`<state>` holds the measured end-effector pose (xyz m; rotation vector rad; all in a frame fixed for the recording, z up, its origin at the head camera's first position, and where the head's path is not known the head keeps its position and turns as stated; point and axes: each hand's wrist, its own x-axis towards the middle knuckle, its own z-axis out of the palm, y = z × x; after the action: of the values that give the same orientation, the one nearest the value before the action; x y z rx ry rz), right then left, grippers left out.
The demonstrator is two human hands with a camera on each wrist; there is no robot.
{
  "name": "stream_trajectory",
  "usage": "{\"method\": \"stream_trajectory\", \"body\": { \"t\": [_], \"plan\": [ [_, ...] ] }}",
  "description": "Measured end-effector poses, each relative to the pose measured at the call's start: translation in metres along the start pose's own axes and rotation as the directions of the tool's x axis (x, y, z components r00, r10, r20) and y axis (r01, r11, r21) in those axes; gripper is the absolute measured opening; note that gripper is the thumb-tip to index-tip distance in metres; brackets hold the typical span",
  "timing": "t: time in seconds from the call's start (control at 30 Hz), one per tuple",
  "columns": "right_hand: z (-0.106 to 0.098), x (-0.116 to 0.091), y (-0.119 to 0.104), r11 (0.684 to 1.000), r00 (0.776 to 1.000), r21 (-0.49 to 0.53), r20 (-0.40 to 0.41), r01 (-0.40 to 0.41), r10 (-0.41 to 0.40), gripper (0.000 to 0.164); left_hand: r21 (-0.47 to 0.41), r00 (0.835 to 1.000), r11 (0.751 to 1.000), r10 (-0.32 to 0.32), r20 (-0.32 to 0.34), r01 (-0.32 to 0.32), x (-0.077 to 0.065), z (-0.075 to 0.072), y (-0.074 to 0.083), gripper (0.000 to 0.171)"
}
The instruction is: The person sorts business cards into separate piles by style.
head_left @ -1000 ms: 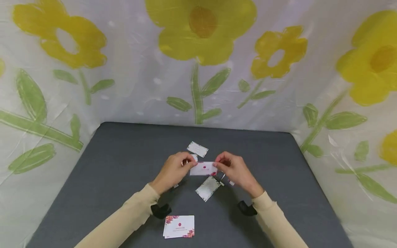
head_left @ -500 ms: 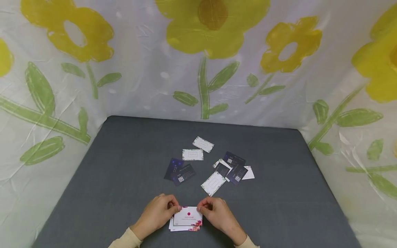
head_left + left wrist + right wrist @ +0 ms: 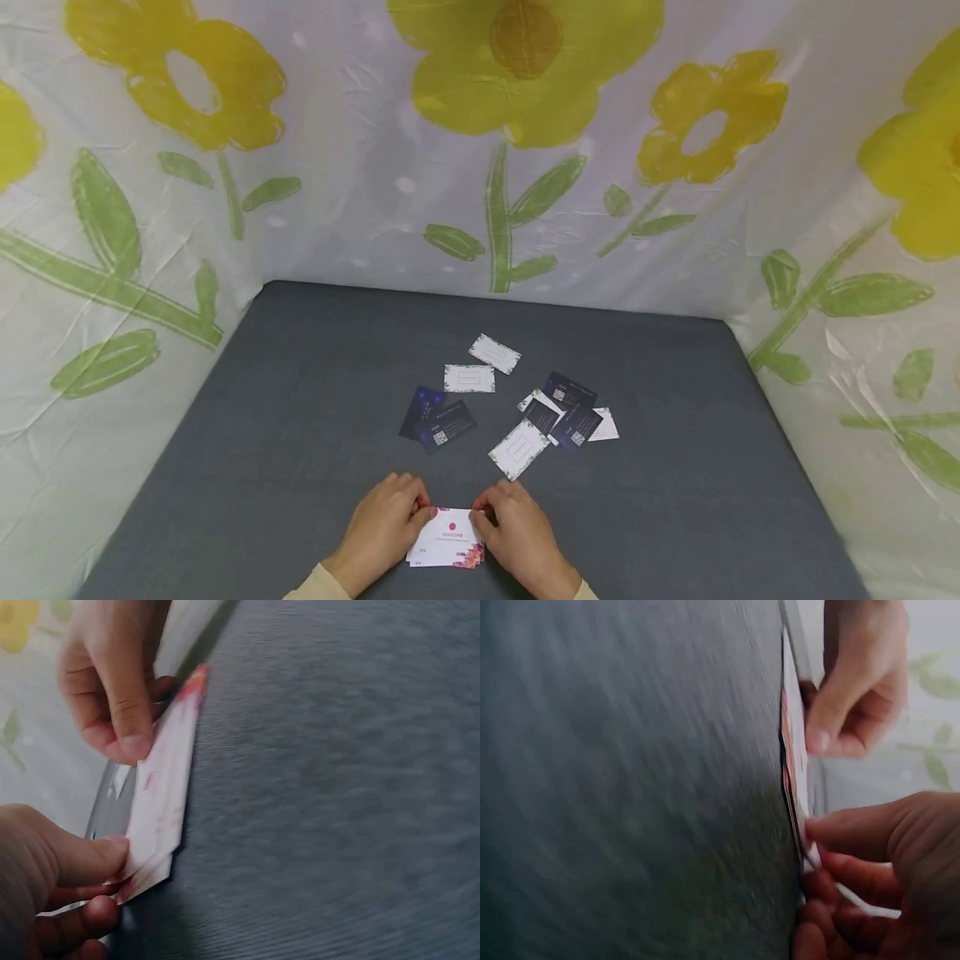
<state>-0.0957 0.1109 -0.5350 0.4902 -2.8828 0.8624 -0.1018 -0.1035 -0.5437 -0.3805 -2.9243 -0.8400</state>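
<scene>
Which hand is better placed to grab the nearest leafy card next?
Probably the right hand: the leafy card lies just beyond it, farther from the left hand. Both hands hold flowered cards.

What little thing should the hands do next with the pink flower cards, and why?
I think they should nudge the top card straighter: the left hand and right hand grip its sides, and the cards underneath stick out unevenly.

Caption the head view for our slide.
Left hand and right hand hold flowered cards; dark cards and leafy cards lie beyond.
</scene>
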Motion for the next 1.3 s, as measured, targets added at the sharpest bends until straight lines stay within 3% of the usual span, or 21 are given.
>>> {"method": "stream_trajectory", "body": {
  "t": [0.13, 0.2, 0.27, 0.37, 0.43, 0.53, 0.67, 0.77, 1.0, 1.3],
  "plan": [
    [0.001, -0.003, 0.000, 0.997, 0.998, -0.040, -0.001, 0.060, -0.060, 0.009, 0.020, 0.999, 0.999, 0.035, -0.024, -0.035, -0.003, 0.003, 0.000, 0.018],
    [-0.002, -0.002, 0.000, 0.995, 0.995, -0.041, 0.056, 0.088, -0.086, 0.024, 0.014, 0.999, 0.999, 0.048, 0.002, -0.048, -0.004, 0.001, -0.001, 0.025],
    [-0.009, -0.001, 0.000, 0.991, 0.981, -0.051, 0.161, 0.122, -0.113, 0.050, 0.026, 0.994, 0.996, 0.082, 0.068, -0.084, -0.005, -0.003, -0.002, 0.045],
    [-0.019, 0.000, -0.001, 0.979, 0.930, -0.088, 0.337, 0.183, -0.143, 0.088, 0.076, 0.966, 0.982, 0.152, 0.210, -0.171, -0.008, -0.012, -0.005, 0.079],
    [-0.023, 0.000, -0.002, 0.965, 0.900, -0.126, 0.405, 0.232, -0.163, 0.096, 0.105, 0.938, 0.966, 0.197, 0.286, -0.235, -0.009, -0.016, -0.006, 0.089],
    [-0.026, -0.001, -0.004, 0.939, 0.890, -0.172, 0.406, 0.297, -0.208, 0.081, 0.116, 0.921, 0.956, 0.221, 0.320, -0.269, -0.011, -0.017, -0.007, 0.083],
    [-0.024, 0.000, -0.004, 0.916, 0.900, -0.184, 0.330, 0.357, -0.284, 0.058, 0.100, 0.929, 0.955, 0.244, 0.278, -0.281, -0.012, -0.015, -0.006, 0.066],
    [-0.022, 0.000, -0.003, 0.910, 0.903, -0.180, 0.294, 0.374, -0.313, 0.051, 0.091, 0.928, 0.948, 0.274, 0.253, -0.304, -0.012, -0.014, -0.005, 0.059],
    [-0.020, 0.000, -0.002, 0.917, 0.906, -0.167, 0.295, 0.362, -0.304, 0.047, 0.087, 0.921, 0.941, 0.297, 0.251, -0.327, -0.012, -0.013, -0.005, 0.054],
    [-0.021, 0.003, -0.003, 0.931, 0.906, -0.152, 0.328, 0.331, -0.268, 0.053, 0.090, 0.933, 0.950, 0.269, 0.240, -0.298, -0.009, -0.014, -0.005, 0.058]
  ]
}}
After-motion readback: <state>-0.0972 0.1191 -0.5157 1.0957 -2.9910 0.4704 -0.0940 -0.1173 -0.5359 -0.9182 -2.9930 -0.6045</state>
